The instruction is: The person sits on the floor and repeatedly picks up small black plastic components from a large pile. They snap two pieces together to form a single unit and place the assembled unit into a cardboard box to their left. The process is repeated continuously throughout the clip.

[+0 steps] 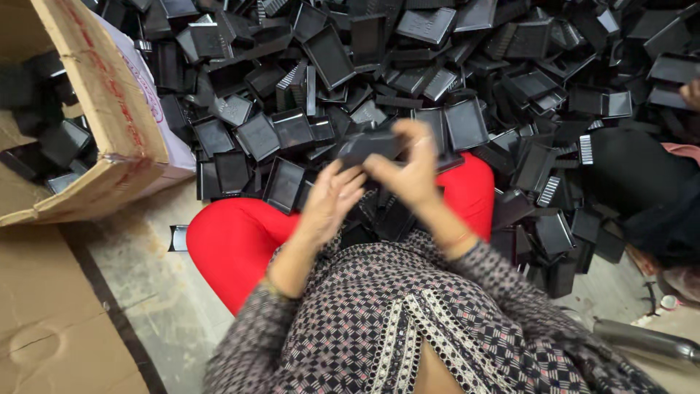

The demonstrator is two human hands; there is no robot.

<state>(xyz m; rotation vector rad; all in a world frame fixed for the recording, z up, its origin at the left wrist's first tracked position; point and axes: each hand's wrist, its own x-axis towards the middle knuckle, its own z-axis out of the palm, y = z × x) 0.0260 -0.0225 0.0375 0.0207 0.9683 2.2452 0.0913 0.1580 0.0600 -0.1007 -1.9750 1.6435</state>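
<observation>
I hold a small black plastic tray (364,146) in front of me, above my lap. My right hand (410,169) grips it from the right and top, fingers curled over its edge. My left hand (329,198) is just under and left of the tray, fingertips touching its underside; both hands are blurred by motion. More black trays lie in my lap (379,215) between my red-clad legs (233,241).
A big heap of black plastic trays (437,66) covers the floor ahead. An open cardboard box (109,124) with several trays inside lies at the left. Flat cardboard (44,321) lies at bottom left. Another person's hand (691,93) and dark clothing are at the right edge.
</observation>
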